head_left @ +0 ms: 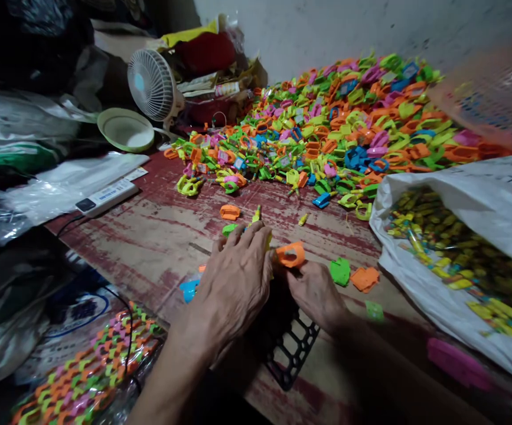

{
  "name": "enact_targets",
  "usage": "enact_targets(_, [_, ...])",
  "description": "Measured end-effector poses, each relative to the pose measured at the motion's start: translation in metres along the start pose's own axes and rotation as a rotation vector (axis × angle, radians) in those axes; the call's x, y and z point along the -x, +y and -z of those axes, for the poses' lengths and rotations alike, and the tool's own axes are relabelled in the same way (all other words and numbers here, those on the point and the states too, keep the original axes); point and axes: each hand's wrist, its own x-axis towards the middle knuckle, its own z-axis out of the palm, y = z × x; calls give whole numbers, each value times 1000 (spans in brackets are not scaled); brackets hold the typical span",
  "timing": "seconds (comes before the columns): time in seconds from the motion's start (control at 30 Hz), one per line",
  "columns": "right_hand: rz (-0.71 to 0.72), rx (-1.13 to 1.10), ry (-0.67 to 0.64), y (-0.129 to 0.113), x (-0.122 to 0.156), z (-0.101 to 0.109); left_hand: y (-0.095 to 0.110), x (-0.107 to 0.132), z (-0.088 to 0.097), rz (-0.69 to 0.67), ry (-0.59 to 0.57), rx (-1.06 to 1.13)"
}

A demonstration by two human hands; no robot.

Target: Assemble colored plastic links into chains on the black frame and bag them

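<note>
My right hand (318, 290) is closed, thumb and fingers against an orange plastic piece (292, 254) with a looped end. Beside it, my left hand (242, 268) reaches forward with its fingers together and curled down; a bit of yellow shows at their edge, and what lies under them is hidden. Below both hands is a black plastic rack (297, 348) with rows of openings, partly covered by them. A blue piece (189, 290) lies left of my left hand. Green (339, 271) and orange (364, 279) pieces lie right of my right hand.
A large heap of colourful plastic pieces (326, 124) fills the table's back. At right stands an open white sack (391, 203) of small yellow parts. At left are a fan (152, 85), a bowl (127, 131), a power strip (107, 198) and a bag of assembled pieces (91, 366).
</note>
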Motion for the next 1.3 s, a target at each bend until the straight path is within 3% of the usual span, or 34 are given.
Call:
enact_targets(0.13, [149, 30, 44, 2, 5, -3, -1, 2, 3, 24, -49, 36])
enact_targets(0.3, [220, -116, -60, -7, 5, -1, -7, 3, 2, -75, 6, 91])
enact_targets(0.37, [280, -129, -67, -11, 5, 0, -3, -1, 5, -16, -30, 73])
enact_targets(0.5, [393, 55, 14, -7, 8, -3, 8, -10, 14, 103, -156, 33])
enact_targets(0.73, [347, 192, -59, -5, 6, -13, 5, -7, 7, 9, -40, 18])
enact_targets(0.9, [284, 235, -140, -7, 6, -10, 10, -7, 8, 47, -91, -45])
enact_targets(1.17, [410, 165, 57, -3, 19, 6, 8, -5, -1, 49, 5, -2])
enact_targets(1.3, [452, 82, 73, -4, 14, 7, 11, -4, 10, 83, 23, 128])
